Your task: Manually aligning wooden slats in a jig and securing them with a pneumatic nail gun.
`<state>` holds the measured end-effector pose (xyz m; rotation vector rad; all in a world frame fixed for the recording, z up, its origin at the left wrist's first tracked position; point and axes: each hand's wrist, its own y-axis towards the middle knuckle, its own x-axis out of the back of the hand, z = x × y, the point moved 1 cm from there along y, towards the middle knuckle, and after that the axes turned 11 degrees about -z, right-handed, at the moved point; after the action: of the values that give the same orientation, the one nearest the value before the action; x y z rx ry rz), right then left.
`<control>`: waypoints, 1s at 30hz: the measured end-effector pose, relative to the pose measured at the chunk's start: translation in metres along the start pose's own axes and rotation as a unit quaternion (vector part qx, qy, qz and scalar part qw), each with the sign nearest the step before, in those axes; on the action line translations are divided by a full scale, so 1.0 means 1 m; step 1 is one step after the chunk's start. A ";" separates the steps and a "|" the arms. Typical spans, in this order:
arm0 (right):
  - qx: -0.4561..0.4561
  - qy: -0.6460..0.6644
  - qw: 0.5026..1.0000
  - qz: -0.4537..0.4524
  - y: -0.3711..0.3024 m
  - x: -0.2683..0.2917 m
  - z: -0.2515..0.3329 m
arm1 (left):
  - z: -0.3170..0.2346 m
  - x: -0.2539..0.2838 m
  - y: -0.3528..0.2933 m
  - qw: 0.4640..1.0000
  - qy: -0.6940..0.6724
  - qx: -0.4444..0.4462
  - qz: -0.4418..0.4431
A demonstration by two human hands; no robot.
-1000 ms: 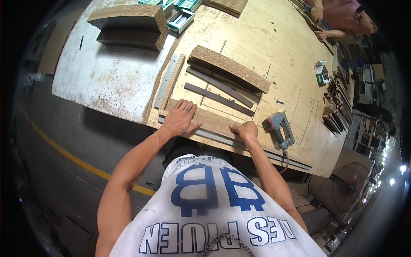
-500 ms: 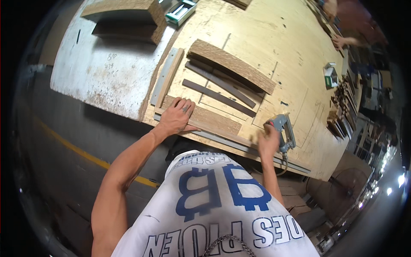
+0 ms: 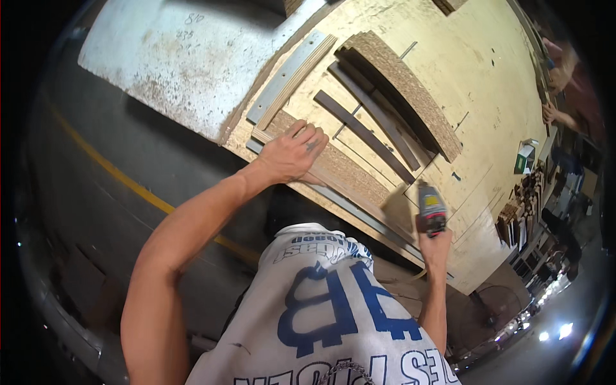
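My left hand [image 3: 294,153] is closed over the left end of a particle-board strip [image 3: 356,168] and a thin wood strip [image 3: 343,187] along its near side, by the table's front edge. My right hand [image 3: 436,244] grips a grey and red air nail gun [image 3: 431,204], upright just off the boards' right end; its tip is blurred. Beyond the left hand stands a fence of metal bar [image 3: 292,74] and wood. Two dark narrow strips [image 3: 369,138] lie farther in, beside a stack of particle-board strips [image 3: 407,93].
The plywood tabletop [image 3: 484,106] meets a stained white panel [image 3: 151,74] on the left. At right are a green and white box [image 3: 525,157] and a pile of wood offcuts [image 3: 516,215]. Another person's hand [image 3: 558,117] rests at the far right edge.
My right hand has turned the nail gun from lying sideways to upright and brought it toward the boards' right end. The left hand stays on the boards; the view has shifted.
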<state>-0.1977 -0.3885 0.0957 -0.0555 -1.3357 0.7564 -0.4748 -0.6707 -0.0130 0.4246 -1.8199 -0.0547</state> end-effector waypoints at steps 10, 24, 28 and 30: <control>0.256 0.003 0.958 0.126 -0.002 -0.052 0.132 | -0.002 -0.006 -0.005 1.000 0.010 -0.008 0.024; 0.240 -0.068 0.958 0.143 -0.001 -0.055 0.134 | -0.003 -0.009 -0.007 0.999 -0.002 0.008 0.053; 0.239 -0.074 0.957 0.146 -0.001 -0.054 0.135 | -0.003 -0.009 -0.006 0.999 0.001 0.003 0.046; 0.246 -0.056 0.957 0.144 -0.003 -0.054 0.137 | -0.003 -0.008 -0.005 0.999 0.004 0.002 0.041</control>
<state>-0.3194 -0.4707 0.0877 0.1969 -1.2236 1.3399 -0.4685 -0.6727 -0.0205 0.3524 -1.8286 0.0079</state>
